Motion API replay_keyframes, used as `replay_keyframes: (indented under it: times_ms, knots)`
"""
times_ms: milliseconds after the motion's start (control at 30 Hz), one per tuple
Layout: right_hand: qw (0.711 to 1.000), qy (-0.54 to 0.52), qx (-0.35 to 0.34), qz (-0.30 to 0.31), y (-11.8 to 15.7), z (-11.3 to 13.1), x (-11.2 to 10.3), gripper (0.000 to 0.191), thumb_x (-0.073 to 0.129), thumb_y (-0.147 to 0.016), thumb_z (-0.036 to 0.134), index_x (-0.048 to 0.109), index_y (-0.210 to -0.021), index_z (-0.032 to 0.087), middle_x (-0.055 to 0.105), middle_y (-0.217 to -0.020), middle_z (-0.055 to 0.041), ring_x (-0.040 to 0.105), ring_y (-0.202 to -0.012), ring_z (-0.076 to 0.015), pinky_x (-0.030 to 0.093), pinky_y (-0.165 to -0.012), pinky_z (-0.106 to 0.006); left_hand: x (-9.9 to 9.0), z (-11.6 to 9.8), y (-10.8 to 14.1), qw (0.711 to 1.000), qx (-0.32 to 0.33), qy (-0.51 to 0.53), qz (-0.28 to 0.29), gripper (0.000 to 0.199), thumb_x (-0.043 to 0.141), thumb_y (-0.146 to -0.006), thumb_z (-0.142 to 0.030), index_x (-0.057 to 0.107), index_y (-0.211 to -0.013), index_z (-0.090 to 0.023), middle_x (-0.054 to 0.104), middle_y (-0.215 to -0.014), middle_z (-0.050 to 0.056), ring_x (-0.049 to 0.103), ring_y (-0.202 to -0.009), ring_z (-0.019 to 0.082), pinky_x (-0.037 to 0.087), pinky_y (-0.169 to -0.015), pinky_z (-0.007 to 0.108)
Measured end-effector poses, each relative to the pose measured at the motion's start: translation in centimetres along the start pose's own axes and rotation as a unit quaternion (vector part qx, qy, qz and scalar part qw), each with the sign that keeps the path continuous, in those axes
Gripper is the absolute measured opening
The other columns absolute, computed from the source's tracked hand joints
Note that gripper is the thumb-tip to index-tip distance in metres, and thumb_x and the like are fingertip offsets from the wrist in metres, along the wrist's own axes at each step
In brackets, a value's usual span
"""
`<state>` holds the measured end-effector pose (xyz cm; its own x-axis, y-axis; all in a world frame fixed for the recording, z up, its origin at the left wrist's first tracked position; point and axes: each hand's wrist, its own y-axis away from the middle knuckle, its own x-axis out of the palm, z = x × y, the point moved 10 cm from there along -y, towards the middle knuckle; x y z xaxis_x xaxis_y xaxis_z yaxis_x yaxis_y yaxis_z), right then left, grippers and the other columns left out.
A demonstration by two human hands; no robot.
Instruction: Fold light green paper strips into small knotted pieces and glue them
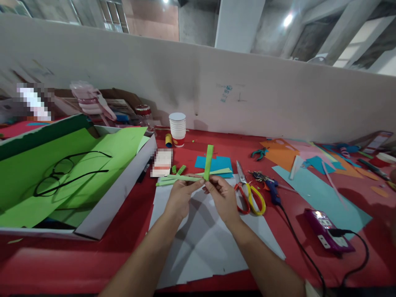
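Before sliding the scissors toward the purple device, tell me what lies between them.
In the head view, the black cord of the glue gun crosses red tabletop between the scissors and the purple device; white paper shows nearer the scissors.

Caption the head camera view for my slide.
Two hands pinch green paper strips above white paper, beside scissors and an open box.

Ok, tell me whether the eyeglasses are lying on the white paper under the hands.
No, the eyeglasses lie on green paper inside the open box on the left side of the view.
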<state>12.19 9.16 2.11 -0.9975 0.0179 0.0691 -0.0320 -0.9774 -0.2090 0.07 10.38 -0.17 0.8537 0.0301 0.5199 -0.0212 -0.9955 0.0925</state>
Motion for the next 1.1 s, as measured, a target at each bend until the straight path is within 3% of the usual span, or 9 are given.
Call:
replay_keyframes:
  times_ms: [133, 267, 467, 700, 1100]
  knots:
    - [0.997, -0.074, 0.029, -0.008, -0.1, -0.5, -0.2, 0.010, 0.065, -0.075, 0.027, 0.065, -0.081, 0.019, 0.065, -0.066, 0.0016, 0.059, -0.060, -0.0118, 0.049, -0.061, -0.026, 0.6, 0.0, -0.1, 0.999, 0.028, 0.013, 0.020, 0.013, 0.076, -0.058, -0.016, 0.065, -0.065, -0.015, 0.064, -0.060, 0.000, 0.057, -0.059, 0.013, 0.045, -0.064, 0.028]
    - [0.992, -0.110, 0.057, -0.015, -0.3, -1.1, -0.3, 0.011, 0.068, -0.072, 0.026, 0.066, -0.081, 0.018, 0.064, -0.065, 0.0020, 0.058, -0.058, -0.0106, 0.048, -0.059, -0.025, 0.6, 0.3, -0.1, 0.999, 0.034, 0.033, 0.007, 0.013, 0.076, -0.059, -0.016, 0.066, -0.068, -0.016, 0.067, -0.067, 0.001, 0.059, -0.066, 0.014, 0.046, -0.068, 0.028]
    - [0.989, -0.114, 0.081, -0.037, -0.6, -1.6, -0.9, 0.012, 0.069, -0.071, 0.028, 0.066, -0.077, 0.018, 0.064, -0.064, 0.0023, 0.058, -0.057, -0.0105, 0.046, -0.058, -0.024, 1.0, 0.7, 0.0, 0.999, -0.013, 0.000, 0.033, 0.019, 0.074, -0.058, -0.014, 0.070, -0.076, -0.015, 0.070, -0.074, 0.003, 0.061, -0.073, 0.015, 0.044, -0.078, 0.028]
    - [0.985, -0.135, 0.102, -0.032, -0.4, -1.8, -0.4, 0.013, 0.070, -0.069, 0.027, 0.066, -0.078, 0.018, 0.063, -0.061, 0.0025, 0.056, -0.055, -0.0099, 0.045, -0.057, -0.024, -0.4, 1.2, 0.1, 0.997, -0.067, 0.011, -0.027, 0.015, 0.076, -0.051, -0.017, 0.069, -0.064, -0.015, 0.067, -0.066, 0.002, 0.057, -0.062, 0.012, 0.042, -0.066, 0.027]
    - [0.993, -0.081, 0.080, -0.011, -0.4, -1.4, -0.1, 0.013, 0.070, -0.066, 0.028, 0.066, -0.075, 0.019, 0.062, -0.062, 0.0022, 0.053, -0.054, -0.0108, 0.044, -0.054, -0.024, -0.9, 1.9, -0.4, 0.993, -0.110, -0.048, 0.001, 0.028, 0.083, -0.046, -0.023, 0.065, -0.067, -0.015, 0.059, -0.059, -0.002, 0.051, -0.053, 0.008, 0.039, -0.056, 0.023]
